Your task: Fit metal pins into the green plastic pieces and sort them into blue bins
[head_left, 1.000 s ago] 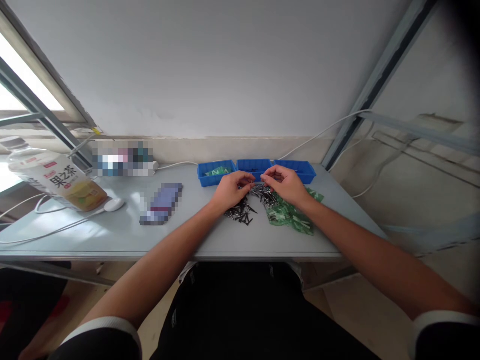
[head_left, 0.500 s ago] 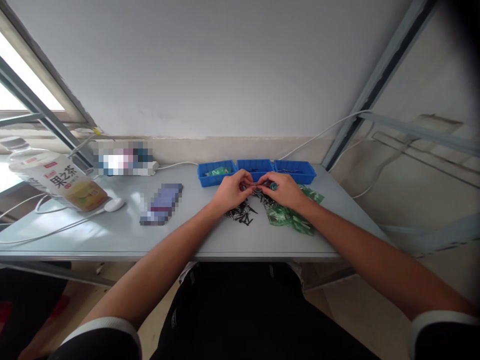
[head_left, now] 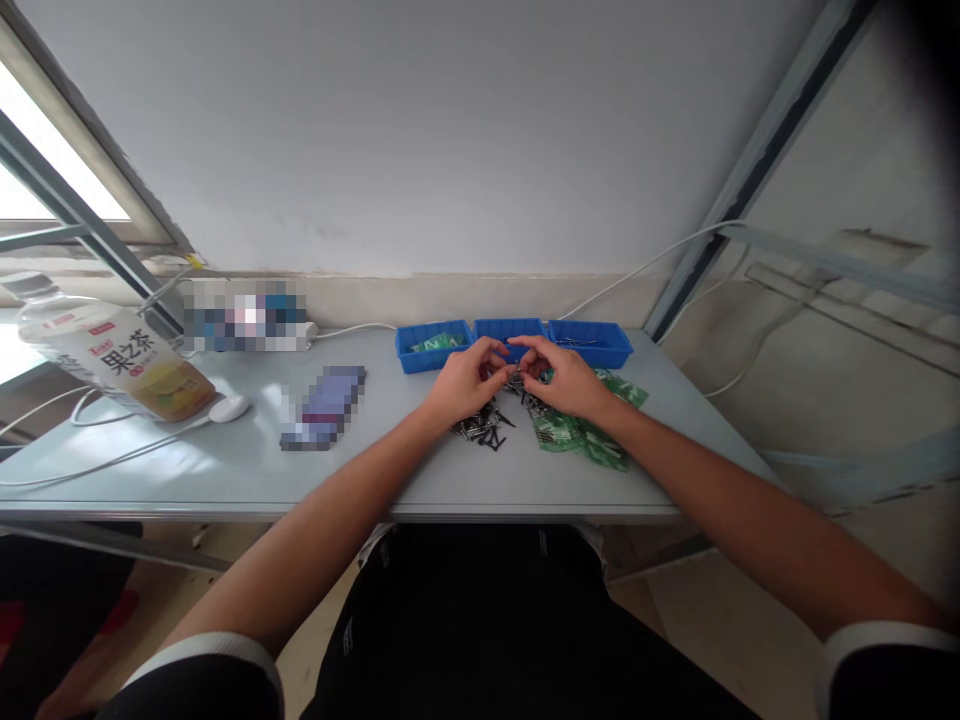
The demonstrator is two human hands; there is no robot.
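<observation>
Both hands work close together over a pile of dark screws [head_left: 481,428], in front of the blue trays. My left hand [head_left: 466,382] is curled, thumb and forefinger drawn together at the inner side; whatever is between them is too small to make out. Opposite it, my right hand [head_left: 568,380] has its thumb and forefinger bent with a gap between them, and I see nothing held there. More screws show under the fingertips. Green printed plastic bags [head_left: 581,440] lie beneath and beside the right wrist, partly covered by it.
Three blue trays stand in a row behind the hands: the left tray [head_left: 405,357] holds green packets, the middle tray [head_left: 510,328] is partly hidden, the right tray [head_left: 619,350] has thin dark pieces. A drink bottle [head_left: 112,350], white cable [head_left: 150,450] and blurred phone-like object [head_left: 330,405] lie left.
My right hand's thumb and forefinger have parted and its forefinger has lifted, leaving a gap from the left fingertips, which they met before. My left hand has hardly moved.
</observation>
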